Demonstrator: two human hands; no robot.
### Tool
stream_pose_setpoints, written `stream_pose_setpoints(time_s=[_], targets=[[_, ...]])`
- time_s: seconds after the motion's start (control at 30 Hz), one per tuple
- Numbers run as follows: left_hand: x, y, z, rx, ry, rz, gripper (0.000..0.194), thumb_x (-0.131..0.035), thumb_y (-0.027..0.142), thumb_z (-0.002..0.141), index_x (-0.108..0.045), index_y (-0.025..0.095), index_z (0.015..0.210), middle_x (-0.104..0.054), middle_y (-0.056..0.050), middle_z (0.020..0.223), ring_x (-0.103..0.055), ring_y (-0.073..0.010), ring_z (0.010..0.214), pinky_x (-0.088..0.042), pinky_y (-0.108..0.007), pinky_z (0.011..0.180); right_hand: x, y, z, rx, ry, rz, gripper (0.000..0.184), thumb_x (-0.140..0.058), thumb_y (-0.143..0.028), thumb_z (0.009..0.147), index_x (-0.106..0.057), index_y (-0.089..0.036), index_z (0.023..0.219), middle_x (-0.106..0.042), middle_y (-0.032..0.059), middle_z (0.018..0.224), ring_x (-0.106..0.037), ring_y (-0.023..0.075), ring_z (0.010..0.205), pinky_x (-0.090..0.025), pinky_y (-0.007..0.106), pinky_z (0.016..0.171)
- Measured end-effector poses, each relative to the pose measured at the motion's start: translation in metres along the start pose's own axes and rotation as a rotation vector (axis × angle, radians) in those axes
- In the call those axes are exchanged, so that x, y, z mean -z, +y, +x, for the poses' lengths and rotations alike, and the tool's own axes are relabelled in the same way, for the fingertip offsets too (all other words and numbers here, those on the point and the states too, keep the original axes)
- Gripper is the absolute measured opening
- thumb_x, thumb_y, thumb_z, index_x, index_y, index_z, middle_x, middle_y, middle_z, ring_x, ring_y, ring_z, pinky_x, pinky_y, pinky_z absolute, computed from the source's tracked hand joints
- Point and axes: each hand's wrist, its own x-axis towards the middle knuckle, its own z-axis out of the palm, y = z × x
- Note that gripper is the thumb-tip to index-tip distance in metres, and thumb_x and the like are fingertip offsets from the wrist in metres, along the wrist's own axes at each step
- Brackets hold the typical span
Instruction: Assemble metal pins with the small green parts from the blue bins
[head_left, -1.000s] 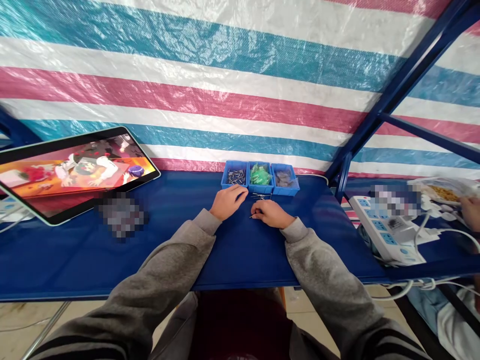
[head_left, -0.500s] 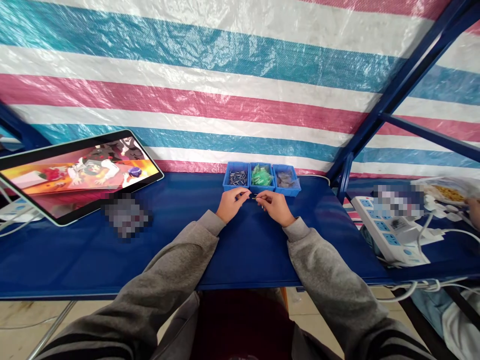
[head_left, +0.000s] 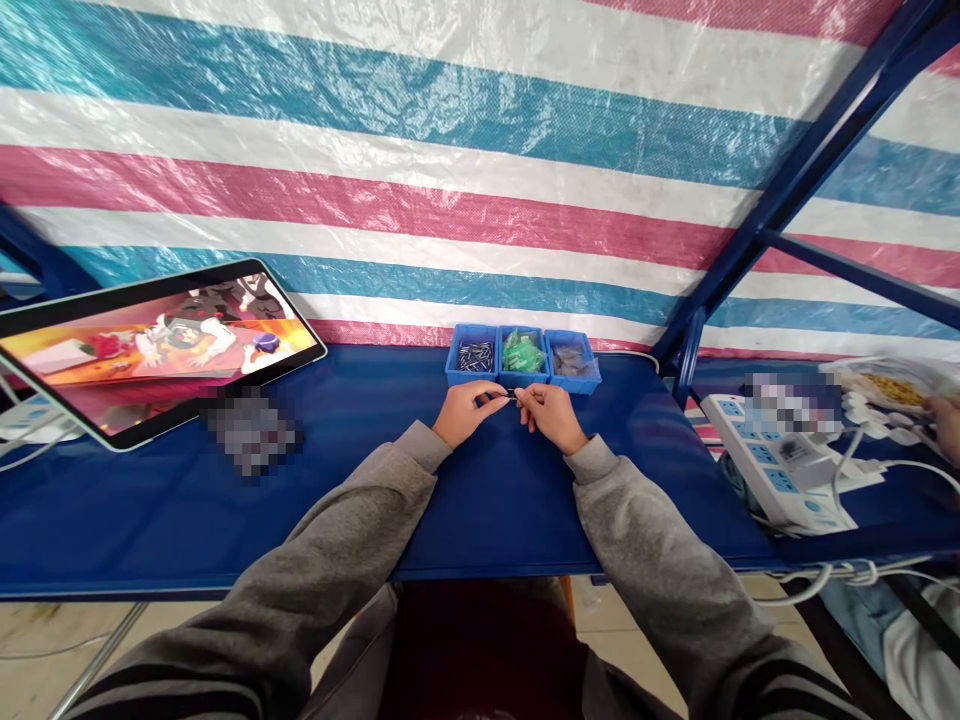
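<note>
Left hand (head_left: 463,412) and right hand (head_left: 556,414) pinched a part (head_left: 512,396) (tiny, unclear) before the middle box (head_left: 523,381); slackness risked dropping it.

Striped sheeting (head_left: 420,190), seemingly tiled floor (head_left: 609,612)

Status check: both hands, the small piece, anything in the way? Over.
Left hand and right hand: close together, small piece pinched between them. Piece too small to identify. No obstruction seen; three blue bins just beyond.
</note>
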Motion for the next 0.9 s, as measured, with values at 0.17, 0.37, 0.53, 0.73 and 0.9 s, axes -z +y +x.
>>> stream_pose_setpoints(time_s=[0.17,0.37,0.53,0.73,0.9], targets=[[0.0007,0.0018,0.0002,-0.003,-0.033,0.015,0.027,-0.058,0.04,0.088,-0.069,0.017,0.081,-0.069,-0.002,0.07,-0.059,-0.012,0.055,-0.047,-0.022,0.056,-0.0011,-0.0042,-0.0022,0.039,0.008,-0.024,0.044,-0.052,-0.058,0.086,-0.058,-0.018,0.068,-0.059,-0.0012,0.05,-0.05,0.0094,0.037,-0.041,0.022,0.043],[0.0017,-0.0006,0.0009,0.046,0.022,-0.059,0.032,-0.053,0.044,0.09,-0.064,0.016,0.079,-0.064,-0.001,0.065,-0.057,-0.0104,0.05,-0.045,-0.021,0.052,-0.0016,-0.0088,-0.0036,0.112,0.062,0.047,0.029,-0.063,-0.046,0.079,-0.062,-0.019,0.088,-0.066,0.0016,0.075,-0.058,0.011,0.048,-0.046,0.023,0.046],[0.0018,-0.0014,0.001,0.081,0.007,-0.131,0.039,-0.051,0.048,0.09,-0.061,0.016,0.071,-0.059,0.0,0.058,-0.053,-0.0091,0.048,-0.043,-0.019,0.048,-0.0026,-0.0093,-0.0043,0.153,0.055,0.008,0.021,-0.063,-0.04,0.079,-0.061,-0.019,0.082,-0.065,0.0016,0.076,-0.059,0.0115,0.05,-0.048,0.024,0.049],[0.0009,-0.0021,0.0007,0.103,0.036,-0.192,0.037,-0.059,0.05,0.085,-0.068,0.015,0.082,-0.066,-0.003,0.066,-0.055,-0.0097,0.049,-0.043,-0.02,0.043,-0.0034,-0.0087,-0.0036,0.129,0.085,0.003,0.02,-0.058,-0.039,0.082,-0.058,-0.02,0.077,-0.059,-0.0008,0.064,-0.057,0.012,0.048,-0.047,0.024,0.048],[0.0004,-0.0016,0.0006,0.082,0.092,-0.17,0.037,-0.067,0.051,0.079,-0.072,0.016,0.088,-0.07,-0.004,0.07,-0.058,-0.0113,0.05,-0.046,-0.021,0.043,-0.0031,-0.0069,-0.0028,0.127,0.074,0.004,0.026,-0.056,-0.045,0.085,-0.056,-0.02,0.077,-0.056,-0.0023,0.06,-0.056,0.0119,0.046,-0.047,0.024,0.049]])
